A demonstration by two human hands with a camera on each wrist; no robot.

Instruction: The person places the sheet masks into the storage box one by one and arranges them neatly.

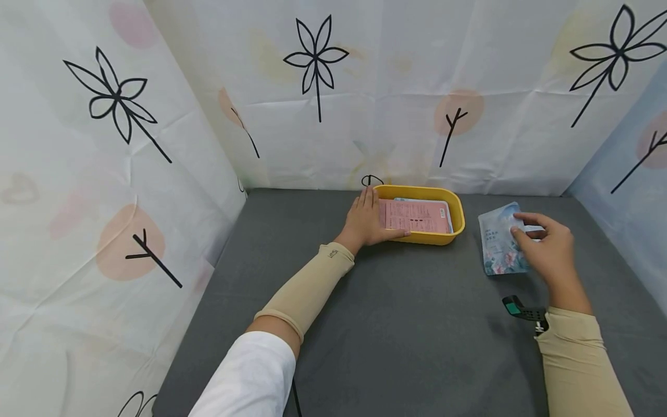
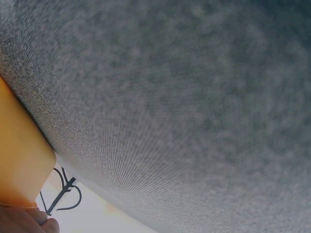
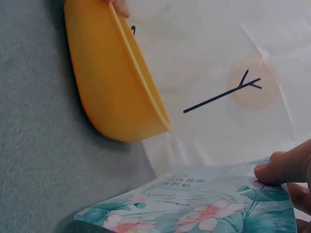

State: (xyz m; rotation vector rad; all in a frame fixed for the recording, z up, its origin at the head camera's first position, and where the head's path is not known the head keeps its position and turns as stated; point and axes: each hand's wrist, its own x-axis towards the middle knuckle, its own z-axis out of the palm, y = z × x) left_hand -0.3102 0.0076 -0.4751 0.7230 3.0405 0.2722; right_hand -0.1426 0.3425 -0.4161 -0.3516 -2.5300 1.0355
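A yellow basket [image 1: 454,200] stands near the back of the grey table, with a pink packet [image 1: 417,216] lying in it over a pale blue one. My left hand [image 1: 367,220] rests on the basket's left end, its fingers along the far rim and its thumb along the near side. To the right of the basket, my right hand [image 1: 547,240] pinches a light blue floral sachet [image 1: 500,240] by its right edge. In the right wrist view the sachet [image 3: 194,204] shows pink lotus flowers, and the thumb lies over its face.
The grey tabletop [image 1: 417,324] extends toward me. A white curtain [image 1: 385,139] with line-drawn flowers hangs behind the basket and down the left side. A black wrist camera [image 1: 523,310] sticks out from the right wrist. A dark cable [image 1: 296,397] runs beside the left sleeve.
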